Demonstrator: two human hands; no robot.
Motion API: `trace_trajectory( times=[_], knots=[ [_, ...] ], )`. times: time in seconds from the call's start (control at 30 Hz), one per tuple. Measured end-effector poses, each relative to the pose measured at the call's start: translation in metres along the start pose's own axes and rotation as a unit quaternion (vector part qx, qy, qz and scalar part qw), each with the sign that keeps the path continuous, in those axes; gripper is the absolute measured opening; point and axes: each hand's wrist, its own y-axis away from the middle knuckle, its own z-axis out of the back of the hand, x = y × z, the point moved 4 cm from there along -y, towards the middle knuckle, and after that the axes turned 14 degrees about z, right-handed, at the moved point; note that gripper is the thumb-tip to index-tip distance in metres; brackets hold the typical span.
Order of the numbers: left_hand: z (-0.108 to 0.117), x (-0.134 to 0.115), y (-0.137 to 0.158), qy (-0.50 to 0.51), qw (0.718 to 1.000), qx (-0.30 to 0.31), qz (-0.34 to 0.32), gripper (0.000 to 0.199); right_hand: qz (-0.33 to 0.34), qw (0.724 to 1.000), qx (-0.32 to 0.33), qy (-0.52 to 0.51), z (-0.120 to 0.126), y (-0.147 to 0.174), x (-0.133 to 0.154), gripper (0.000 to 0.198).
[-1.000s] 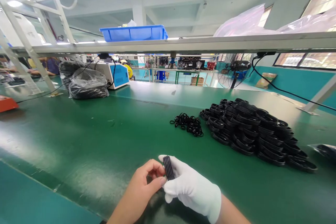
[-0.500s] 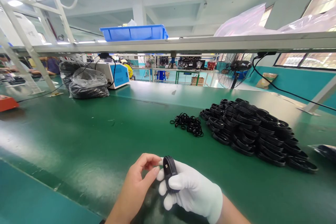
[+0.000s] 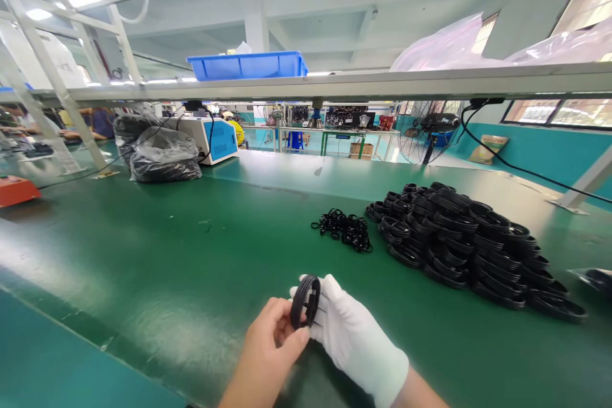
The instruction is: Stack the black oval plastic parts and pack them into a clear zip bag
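A coiled black cable is held up between my hands, over the near part of the green table. My bare left hand pinches the lower left of the coil between thumb and fingers. White-gloved, my right hand cradles the coil from behind and from the right, its fingertips showing past the upper left of the loop. Beyond my hands lies a small heap of black rings. To its right is a large pile of coiled black cables.
The green table spans the view under a shelf carrying a blue bin. At the back left are a plastic-bagged black bundle and a blue-and-white machine. An orange object sits far left, a plastic bag far right.
The coil has gone from my right hand's thumb grip into a pinch by my left hand, turning so its loop opening shows. My left hand moved right; the right thumb lifted off its front.
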Motion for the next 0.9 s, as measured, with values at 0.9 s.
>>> trace_trajectory(
  times=[0.9],
  knots=[
    [0.015,0.011,-0.002,0.098,0.991,0.091,0.005,0.014,0.159,0.812,0.037,0.561,-0.011,0.008,0.022,0.017]
  ],
)
